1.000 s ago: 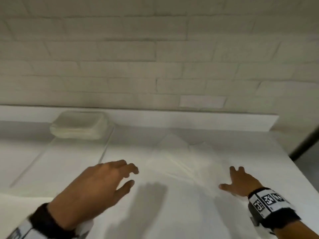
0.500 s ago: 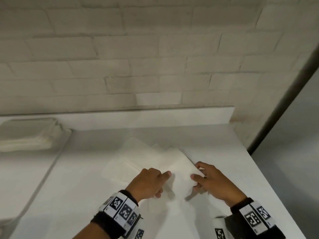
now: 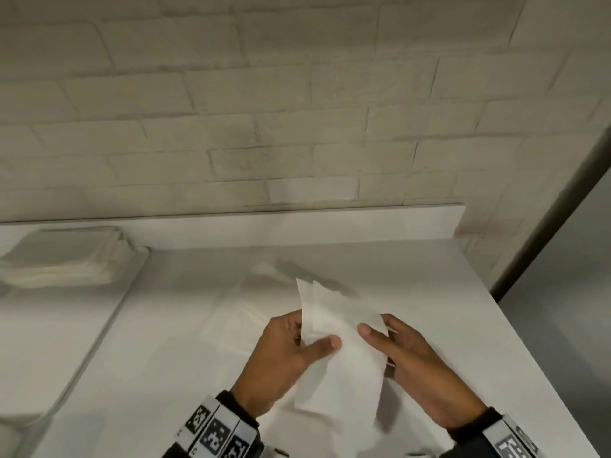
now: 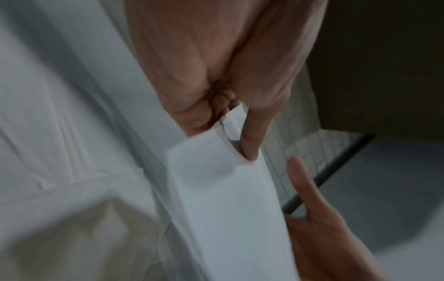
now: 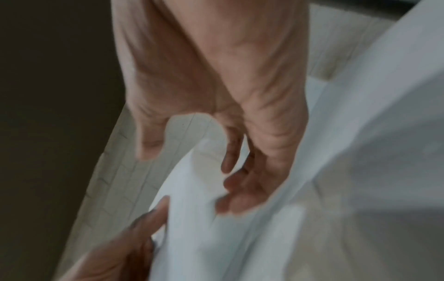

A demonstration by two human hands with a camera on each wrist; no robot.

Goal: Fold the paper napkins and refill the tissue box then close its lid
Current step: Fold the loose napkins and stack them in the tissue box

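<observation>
In the head view both hands hold one white paper napkin (image 3: 340,361) up above the white counter (image 3: 429,292). My left hand (image 3: 314,335) pinches its left edge, thumb in front and fingers behind. The left wrist view shows that pinch on the napkin (image 4: 223,190). My right hand (image 3: 377,328) takes the right edge, with the thumb on the front and the fingers hidden behind; in the right wrist view those fingers (image 5: 230,157) lie against the napkin (image 5: 197,199). A loose pile of unfolded napkins (image 3: 238,320) lies on the counter just beyond my left hand.
A white stack of folded napkins (image 3: 62,259) sits at the far left by the raised back ledge (image 3: 297,226) under the brick wall. A seam in the counter (image 3: 109,325) runs left of the pile. The counter's right edge (image 3: 529,368) drops off beside my right hand.
My hands came together over the pile, took hold of one napkin and raised it off the counter. The head view has swung right and closer.
</observation>
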